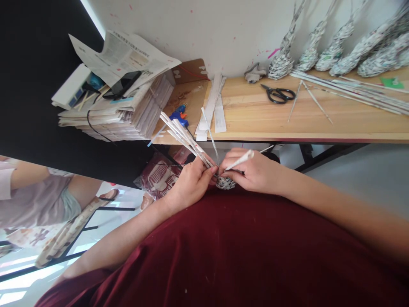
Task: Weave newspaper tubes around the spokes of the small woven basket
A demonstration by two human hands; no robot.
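Over my dark red lap, my left hand (pixel 191 181) is closed around a bundle of rolled paper tubes (pixel 183 134) that fan up and to the left from a small woven paper piece (pixel 225 183). My right hand (pixel 255 170) pinches a single paper tube (pixel 240 160) beside that woven piece. The two hands touch at the woven base, which is mostly hidden between the fingers.
A wooden table (pixel 255 123) ahead holds black scissors (pixel 278 94), loose paper tubes (pixel 351 91), flat paper strips (pixel 213 106), a blue glue gun (pixel 179 116), a newspaper stack (pixel 121 106) with a phone (pixel 124 84), and several woven paper cones (pixel 284 55). Another person (pixel 41 200) sits at left.
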